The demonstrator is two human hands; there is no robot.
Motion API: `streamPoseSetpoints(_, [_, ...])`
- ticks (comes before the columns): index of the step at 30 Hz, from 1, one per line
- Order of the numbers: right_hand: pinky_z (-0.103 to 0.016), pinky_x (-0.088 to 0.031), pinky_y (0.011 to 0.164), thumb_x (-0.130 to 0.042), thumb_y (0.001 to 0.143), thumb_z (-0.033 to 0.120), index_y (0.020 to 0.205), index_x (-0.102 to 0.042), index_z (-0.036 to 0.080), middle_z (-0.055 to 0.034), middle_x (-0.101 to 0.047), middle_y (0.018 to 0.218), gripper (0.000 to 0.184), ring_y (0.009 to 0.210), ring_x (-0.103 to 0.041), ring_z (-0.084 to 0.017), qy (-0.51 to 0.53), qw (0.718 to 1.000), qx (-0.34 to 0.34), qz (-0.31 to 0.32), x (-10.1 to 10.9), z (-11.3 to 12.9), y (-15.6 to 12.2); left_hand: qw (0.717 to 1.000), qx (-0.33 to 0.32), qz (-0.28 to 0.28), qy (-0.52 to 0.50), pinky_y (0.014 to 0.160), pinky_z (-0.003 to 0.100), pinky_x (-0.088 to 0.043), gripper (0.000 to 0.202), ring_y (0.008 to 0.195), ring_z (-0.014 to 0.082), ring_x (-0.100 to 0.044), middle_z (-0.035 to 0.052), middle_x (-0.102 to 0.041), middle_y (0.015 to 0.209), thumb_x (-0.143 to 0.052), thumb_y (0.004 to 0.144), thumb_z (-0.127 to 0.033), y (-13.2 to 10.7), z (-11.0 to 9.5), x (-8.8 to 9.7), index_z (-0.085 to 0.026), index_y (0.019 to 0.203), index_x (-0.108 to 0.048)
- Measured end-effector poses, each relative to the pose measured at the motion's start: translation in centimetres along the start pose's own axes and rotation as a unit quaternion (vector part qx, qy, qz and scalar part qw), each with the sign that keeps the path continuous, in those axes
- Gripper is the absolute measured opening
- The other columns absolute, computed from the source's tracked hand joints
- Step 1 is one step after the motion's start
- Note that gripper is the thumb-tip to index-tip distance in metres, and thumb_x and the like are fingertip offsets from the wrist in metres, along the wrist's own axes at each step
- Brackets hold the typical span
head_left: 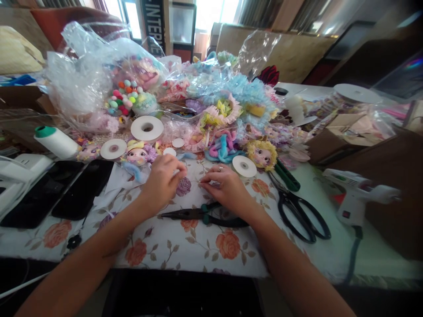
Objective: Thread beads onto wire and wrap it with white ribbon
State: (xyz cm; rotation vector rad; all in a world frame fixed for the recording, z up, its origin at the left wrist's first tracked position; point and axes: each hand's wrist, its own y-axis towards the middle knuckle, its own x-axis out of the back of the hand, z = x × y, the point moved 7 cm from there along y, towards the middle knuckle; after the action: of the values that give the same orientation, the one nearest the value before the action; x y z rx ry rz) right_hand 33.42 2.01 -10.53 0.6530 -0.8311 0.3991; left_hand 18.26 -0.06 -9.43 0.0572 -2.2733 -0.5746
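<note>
Both hands hover over the flowered tablecloth, fingertips facing each other with a small gap. My left hand is closed, thumb and index finger pinched together; anything between them is too small to make out. Likewise my right hand holds its fingertips in a pinch, perhaps on something thin that I cannot identify. Under the right wrist lie long-nose pliers, their jaws pointing left and part of the handles hidden. A white ribbon spool and a doll face with yellow curls lie just beyond the right hand.
Black-handled scissors and a white glue gun lie to the right, near a cardboard box. Two phones rest at left, near a thread cone. Behind, plastic bags and frilly trims form a heap.
</note>
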Motion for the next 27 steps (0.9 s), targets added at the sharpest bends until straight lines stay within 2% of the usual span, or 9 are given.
streamPoseSetpoints(1, [-0.031, -0.045, 0.075, -0.067, 0.078, 0.013, 0.075, -0.070, 0.018, -0.0039, -0.064, 0.076, 0.007, 0.081, -0.055, -0.019, 0.004, 1.000, 0.005, 0.011, -0.3, 0.1, 0.0, 0.998, 0.042, -0.023, -0.049, 0.079, 0.035, -0.041, 0.016, 0.084, 0.0191, -0.050, 0.0037, -0.057, 0.083, -0.051, 0.088, -0.030, 0.2, 0.8, 0.9, -0.018, 0.082, -0.059])
streamPoseSetpoints(3, [-0.031, -0.046, 0.075, -0.067, 0.078, 0.013, 0.074, -0.071, 0.018, -0.0040, -0.064, 0.076, 0.007, 0.082, -0.054, -0.019, 0.003, 0.999, 0.013, 0.033, -0.8, 0.3, -0.1, 0.980, 0.123, -0.037, -0.153, 0.067, 0.028, -0.041, 0.017, 0.071, 0.0148, -0.049, 0.0002, -0.053, 0.073, -0.052, 0.086, -0.034, 0.3, 2.3, 1.6, -0.018, 0.081, -0.057])
streamPoseSetpoints(6, [-0.033, -0.047, 0.076, -0.063, 0.081, 0.013, 0.077, -0.072, 0.018, -0.0052, -0.066, 0.076, 0.011, 0.082, -0.054, -0.019, -0.005, 0.999, 0.025, 0.044, -1.3, 0.3, -0.1, 0.949, 0.184, -0.002, -0.256, 0.057, 0.023, -0.037, 0.022, 0.061, 0.0111, -0.044, -0.0022, -0.047, 0.066, -0.054, 0.084, -0.038, 0.0, 2.9, 0.5, -0.018, 0.077, -0.055])
streamPoseSetpoints(8, [-0.034, -0.047, 0.077, -0.060, 0.083, 0.011, 0.081, -0.073, 0.018, -0.0057, -0.067, 0.078, 0.015, 0.081, -0.056, -0.019, -0.001, 0.999, 0.029, 0.031, -1.1, 0.4, 0.0, 0.939, 0.199, 0.034, -0.278, 0.055, 0.022, -0.035, 0.024, 0.059, 0.0099, -0.041, -0.0029, -0.045, 0.065, -0.055, 0.084, -0.040, -0.2, 2.7, -0.5, -0.017, 0.077, -0.055])
streamPoseSetpoints(11, [-0.034, -0.049, 0.077, -0.056, 0.084, 0.011, 0.092, -0.072, 0.019, -0.0058, -0.069, 0.083, 0.020, 0.082, -0.059, -0.019, 0.022, 0.999, 0.015, -0.032, 0.0, 0.6, -0.1, 0.929, 0.216, 0.095, -0.284, 0.052, 0.021, -0.033, 0.027, 0.056, 0.0089, -0.039, -0.0040, -0.043, 0.063, -0.054, 0.084, -0.044, -0.7, 2.1, -1.8, -0.017, 0.081, -0.057])
streamPoseSetpoints(15, [-0.032, -0.051, 0.077, -0.065, 0.081, 0.020, 0.105, -0.068, 0.020, -0.0054, -0.071, 0.089, 0.024, 0.084, -0.064, -0.019, 0.073, 0.995, 0.007, -0.064, 0.3, 1.7, -0.4, 0.920, 0.224, 0.153, -0.282, 0.050, 0.021, -0.032, 0.029, 0.054, 0.0083, -0.039, -0.0040, -0.045, 0.063, -0.055, 0.083, -0.045, -1.2, 1.5, -2.4, -0.016, 0.080, -0.059])
streamPoseSetpoints(17, [-0.032, -0.052, 0.075, -0.067, 0.080, 0.023, 0.105, -0.068, 0.020, -0.0056, -0.072, 0.090, 0.025, 0.084, -0.064, -0.019, 0.074, 0.994, 0.031, -0.075, 0.2, 2.4, -0.6, 0.917, 0.224, 0.168, -0.284, 0.051, 0.021, -0.032, 0.028, 0.056, 0.0085, -0.040, -0.0034, -0.047, 0.064, -0.056, 0.082, -0.044, -1.3, 1.4, -2.6, -0.016, 0.079, -0.059])
streamPoseSetpoints(21, [-0.030, -0.052, 0.069, -0.060, 0.087, 0.019, 0.095, -0.070, 0.021, -0.0029, -0.071, 0.077, 0.014, 0.070, -0.062, -0.016, 0.046, 0.987, 0.087, -0.123, 0.4, 3.3, -0.9, 0.906, 0.224, 0.186, -0.309, 0.055, 0.022, -0.035, 0.029, 0.062, 0.0104, -0.045, -0.0003, -0.054, 0.069, -0.059, 0.080, -0.044, -1.4, 1.3, -2.8, -0.015, 0.079, -0.060])
streamPoseSetpoints(27, [-0.027, -0.049, 0.066, -0.057, 0.087, 0.014, 0.088, -0.067, 0.019, -0.0025, -0.068, 0.073, 0.012, 0.070, -0.059, -0.015, 0.051, 0.985, 0.091, -0.140, 1.0, 3.5, -0.9, 0.894, 0.240, 0.181, -0.331, 0.048, 0.021, -0.030, 0.027, 0.055, 0.0089, -0.038, -0.0028, -0.043, 0.061, -0.058, 0.082, -0.041, -1.3, 1.0, -2.6, -0.016, 0.074, -0.058])
